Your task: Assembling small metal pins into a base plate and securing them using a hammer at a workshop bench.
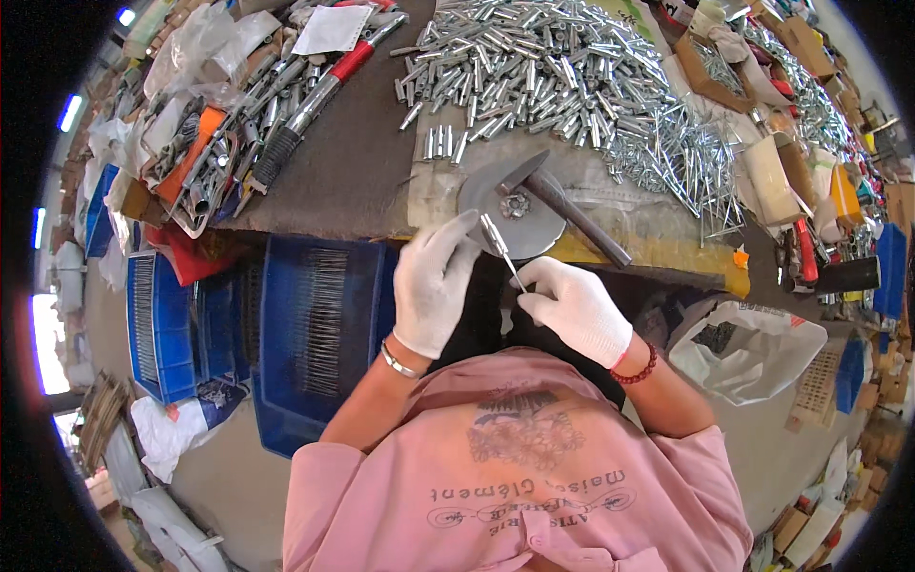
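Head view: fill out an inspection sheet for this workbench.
Surface: dark workbench, crowded along its far edge.
Job's things: thin metal pin with sleeve held between both gloved hands; round metal disc with a hammer lying across it.
Clutter: heap of silver sleeves, loose pins, tray of tools, red-handled tool, cardboard boxes.
Grippers: left hand and right hand, both in white gloves, pinching the pin.
Cables: nothing seen.
Surroundings: blue crates of pins below the bench, white bag.
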Demonstrator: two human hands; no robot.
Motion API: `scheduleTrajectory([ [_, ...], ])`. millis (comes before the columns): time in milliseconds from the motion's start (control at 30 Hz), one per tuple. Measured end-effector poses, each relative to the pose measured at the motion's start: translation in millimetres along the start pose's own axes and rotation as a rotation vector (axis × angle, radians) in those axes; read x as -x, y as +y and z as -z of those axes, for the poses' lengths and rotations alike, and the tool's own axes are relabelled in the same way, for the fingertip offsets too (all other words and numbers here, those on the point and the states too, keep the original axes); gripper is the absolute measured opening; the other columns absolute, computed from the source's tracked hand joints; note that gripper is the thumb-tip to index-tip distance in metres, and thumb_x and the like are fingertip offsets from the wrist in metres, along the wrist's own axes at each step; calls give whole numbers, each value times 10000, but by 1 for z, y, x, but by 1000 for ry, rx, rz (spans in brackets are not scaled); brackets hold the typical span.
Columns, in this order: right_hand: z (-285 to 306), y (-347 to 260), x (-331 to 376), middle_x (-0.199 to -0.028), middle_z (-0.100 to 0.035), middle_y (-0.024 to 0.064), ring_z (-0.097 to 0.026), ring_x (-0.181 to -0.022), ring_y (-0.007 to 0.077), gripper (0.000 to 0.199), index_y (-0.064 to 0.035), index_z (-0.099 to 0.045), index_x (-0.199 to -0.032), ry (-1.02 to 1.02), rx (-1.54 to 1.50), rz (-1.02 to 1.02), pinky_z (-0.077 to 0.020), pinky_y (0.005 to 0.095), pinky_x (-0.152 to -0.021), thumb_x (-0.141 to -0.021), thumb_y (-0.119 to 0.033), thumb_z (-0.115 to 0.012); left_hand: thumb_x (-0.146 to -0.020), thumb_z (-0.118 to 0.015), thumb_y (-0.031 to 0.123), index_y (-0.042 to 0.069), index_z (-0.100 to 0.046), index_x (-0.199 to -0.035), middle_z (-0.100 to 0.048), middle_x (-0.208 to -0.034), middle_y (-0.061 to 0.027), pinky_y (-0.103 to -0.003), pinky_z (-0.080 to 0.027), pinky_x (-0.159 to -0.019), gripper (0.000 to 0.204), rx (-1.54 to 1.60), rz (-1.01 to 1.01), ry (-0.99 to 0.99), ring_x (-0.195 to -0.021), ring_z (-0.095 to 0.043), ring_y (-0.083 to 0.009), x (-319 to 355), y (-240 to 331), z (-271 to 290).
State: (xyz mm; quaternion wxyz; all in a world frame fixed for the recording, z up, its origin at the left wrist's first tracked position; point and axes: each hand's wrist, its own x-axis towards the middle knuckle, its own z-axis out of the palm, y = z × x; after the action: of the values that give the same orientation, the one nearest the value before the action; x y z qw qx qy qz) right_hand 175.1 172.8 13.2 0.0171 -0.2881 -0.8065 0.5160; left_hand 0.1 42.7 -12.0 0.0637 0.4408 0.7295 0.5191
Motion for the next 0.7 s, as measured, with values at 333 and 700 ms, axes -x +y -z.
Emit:
scheduleTrajectory([
  [333,-34,-11,6,-778,-638,67,-593,-681,128,253,-12,-686,-1192,-44,-200,-18,-515,297,-670,-942,-40,-707,-960,-726,6,2,-447,-1590,-750,-1003,-96,-266,-548,-807,689,605,650,-38,-888,-687,-121,22,14,6],
  [700,18,-2,-30,-900,-662,69,-525,-588,62,563,20,-520,-1540,36,-440,51,-452,207,-550,-981,69,-481,-953,-701,65,-45,-482,-1526,-719,-1065,-97,-220,-423,-633,623,605,865,408,-751,-521,-77,61,-97,115],
])
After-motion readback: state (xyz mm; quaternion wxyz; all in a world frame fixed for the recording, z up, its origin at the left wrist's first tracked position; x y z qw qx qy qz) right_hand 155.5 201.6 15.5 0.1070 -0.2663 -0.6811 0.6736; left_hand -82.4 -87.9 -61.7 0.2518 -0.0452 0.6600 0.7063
